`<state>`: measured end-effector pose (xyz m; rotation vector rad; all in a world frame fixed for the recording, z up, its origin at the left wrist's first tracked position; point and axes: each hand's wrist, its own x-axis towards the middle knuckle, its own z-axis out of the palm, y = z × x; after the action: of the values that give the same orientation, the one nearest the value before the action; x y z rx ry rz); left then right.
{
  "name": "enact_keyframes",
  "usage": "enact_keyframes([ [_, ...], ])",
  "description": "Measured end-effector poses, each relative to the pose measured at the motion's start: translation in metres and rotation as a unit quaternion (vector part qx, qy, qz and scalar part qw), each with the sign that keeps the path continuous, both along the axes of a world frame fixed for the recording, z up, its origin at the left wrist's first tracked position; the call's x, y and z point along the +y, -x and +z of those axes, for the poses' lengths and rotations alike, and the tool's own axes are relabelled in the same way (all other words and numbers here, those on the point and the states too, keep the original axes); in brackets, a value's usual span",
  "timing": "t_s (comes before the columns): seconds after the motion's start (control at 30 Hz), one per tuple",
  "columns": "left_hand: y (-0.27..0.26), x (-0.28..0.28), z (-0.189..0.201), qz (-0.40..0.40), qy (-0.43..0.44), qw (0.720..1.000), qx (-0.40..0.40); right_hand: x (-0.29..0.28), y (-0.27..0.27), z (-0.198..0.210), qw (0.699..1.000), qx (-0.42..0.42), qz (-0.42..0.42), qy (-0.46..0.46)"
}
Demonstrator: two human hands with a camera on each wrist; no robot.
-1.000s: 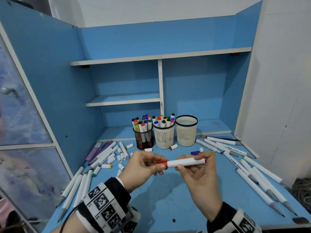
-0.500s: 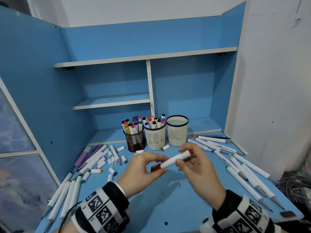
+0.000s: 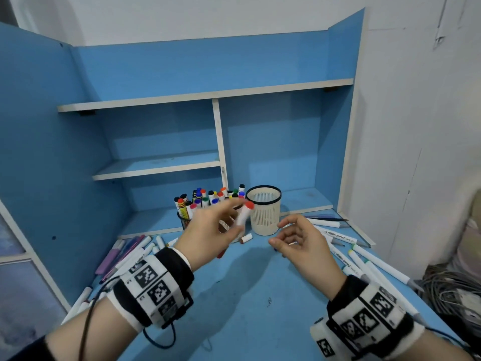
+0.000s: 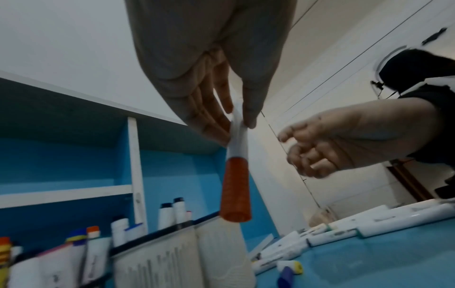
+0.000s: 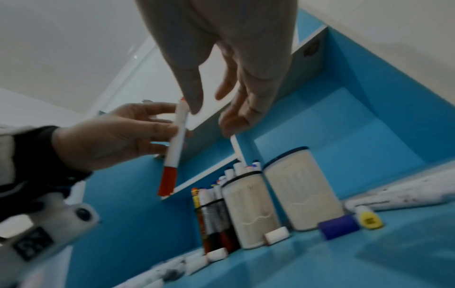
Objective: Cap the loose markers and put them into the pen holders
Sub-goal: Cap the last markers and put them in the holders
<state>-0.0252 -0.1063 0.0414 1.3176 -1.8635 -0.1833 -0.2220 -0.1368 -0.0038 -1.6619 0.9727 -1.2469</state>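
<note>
Red-capped marker [image 3: 243, 216] is pinched in my left hand [image 3: 208, 235], fingers and thumb on the white barrel, cap end pointing down, held in the air just in front of the pen holders at the back of the desk [image 3: 247, 295]. Capping looks done on this one; step in hand is the drop-in. My right hand [image 3: 299, 246] is off it, fingers loosely curled, holding nothing, hovering near the front of the empty white holder [image 3: 264, 209]. Middle white holder [image 5: 248, 210] and black mesh holder [image 5: 214, 224] beside it are already packed with markers, so I'd aim for the empty one: tip the marker upright over its rim, then let go. More uncapped markers [image 3: 374, 261] lie along the right edge and others [image 3: 125, 254] at the left edge, loose caps [image 3: 246, 238] scattered near the holders. Plenty left to do.
</note>
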Motion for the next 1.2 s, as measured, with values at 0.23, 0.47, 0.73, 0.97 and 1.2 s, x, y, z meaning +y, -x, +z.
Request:
enact_keyframes([
  [0.23,-0.033,-0.042,0.031,0.097,0.092,0.988,0.072,-0.076,0.005,0.004,0.946,0.321,-0.038,-0.033],
  [0.47,-0.048,-0.083,0.036,0.143,0.073,0.978,0.13,-0.138,-0.004,-0.008,0.83,0.553,-0.041,-0.062],
  [0.73,-0.042,-0.102,0.023,0.133,0.097,0.971,0.174,-0.154,-0.01,-0.017,0.76,0.644,-0.043,-0.08],
  [0.97,-0.037,-0.109,0.015,0.103,0.101,0.977,0.156,-0.15,-0.003,-0.005,0.727,0.681,-0.027,-0.08],
  [1.2,-0.035,-0.125,0.005,0.155,0.011,0.981,0.116,-0.148,0.002,-0.011,0.739,0.671,-0.021,-0.053],
])
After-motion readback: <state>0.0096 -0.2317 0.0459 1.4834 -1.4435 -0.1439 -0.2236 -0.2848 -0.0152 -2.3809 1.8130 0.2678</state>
